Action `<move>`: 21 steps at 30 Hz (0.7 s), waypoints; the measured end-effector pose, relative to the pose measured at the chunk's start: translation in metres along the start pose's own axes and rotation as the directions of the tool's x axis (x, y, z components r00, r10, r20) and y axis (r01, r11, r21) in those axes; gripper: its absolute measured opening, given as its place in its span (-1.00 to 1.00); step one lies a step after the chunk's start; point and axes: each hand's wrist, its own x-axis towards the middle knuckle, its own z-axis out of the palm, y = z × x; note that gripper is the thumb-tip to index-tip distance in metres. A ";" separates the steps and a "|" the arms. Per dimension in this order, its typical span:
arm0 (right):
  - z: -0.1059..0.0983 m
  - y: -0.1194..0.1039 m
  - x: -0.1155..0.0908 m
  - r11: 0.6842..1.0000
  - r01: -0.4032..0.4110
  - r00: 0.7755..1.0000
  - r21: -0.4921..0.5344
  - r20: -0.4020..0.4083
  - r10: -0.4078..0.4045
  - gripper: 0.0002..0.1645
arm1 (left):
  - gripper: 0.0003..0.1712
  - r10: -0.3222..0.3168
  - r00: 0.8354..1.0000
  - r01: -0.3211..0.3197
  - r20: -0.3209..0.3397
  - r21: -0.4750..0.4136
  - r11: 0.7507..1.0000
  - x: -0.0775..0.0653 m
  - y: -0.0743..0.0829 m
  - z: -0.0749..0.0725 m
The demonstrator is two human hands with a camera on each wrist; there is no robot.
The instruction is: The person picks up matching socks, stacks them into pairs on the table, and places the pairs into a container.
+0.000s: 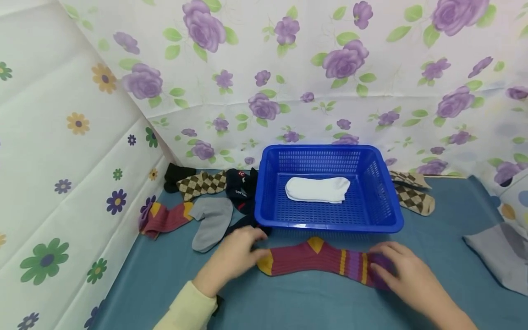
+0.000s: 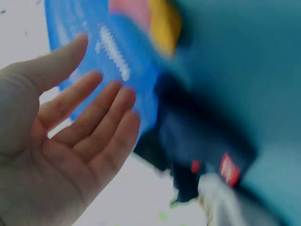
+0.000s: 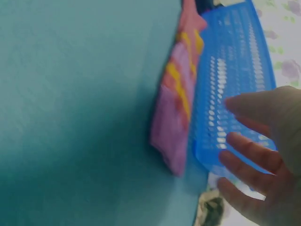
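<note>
Two empty hands [image 1: 233, 256] [image 1: 406, 275], fingers relaxed, are flanking a maroon striped sock [image 1: 301, 260], likely light, limp, best pinched at its right-end cuff [image 3: 170, 127].

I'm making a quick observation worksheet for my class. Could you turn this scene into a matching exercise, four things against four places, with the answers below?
Things
1. White sock
2. Left hand
3. Blue basket
4. Right hand

Places
A. Nearest the purple cuff
B. Beyond the maroon sock that lies between the hands, as the wearer of the head camera sees it
C. Nearest that same sock's yellow toe
D. Lying inside a container

Right pairs: 1-D, 2-C, 3-B, 4-A
</note>
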 end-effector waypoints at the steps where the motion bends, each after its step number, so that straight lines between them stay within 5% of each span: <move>1: -0.004 0.000 0.000 1.000 0.006 0.998 -0.003 -0.061 -0.006 -0.66 | -0.68 -0.022 0.998 0.024 -0.065 0.025 0.999 0.000 -0.003 -0.010; 5: -0.017 0.001 0.002 1.000 0.001 0.972 -0.022 -0.237 -0.006 -0.71 | -0.58 -0.139 0.957 0.163 -0.256 0.076 0.984 -0.003 -0.020 -0.043; 8: -0.022 0.002 0.005 0.999 -0.019 0.961 -0.038 -0.278 0.008 -0.74 | -0.39 -0.199 0.923 0.241 -0.329 0.093 0.966 -0.005 -0.041 -0.062; 15: -0.026 0.005 0.011 0.993 -0.107 0.986 -0.041 -0.133 0.101 -0.74 | -0.13 -0.298 0.839 0.382 -0.456 0.102 0.919 0.000 -0.112 -0.083; 21: -0.026 0.008 0.014 0.990 -0.131 0.988 -0.049 -0.087 0.126 -0.72 | -0.09 -0.364 0.823 0.438 -0.437 0.080 0.895 0.001 -0.154 -0.083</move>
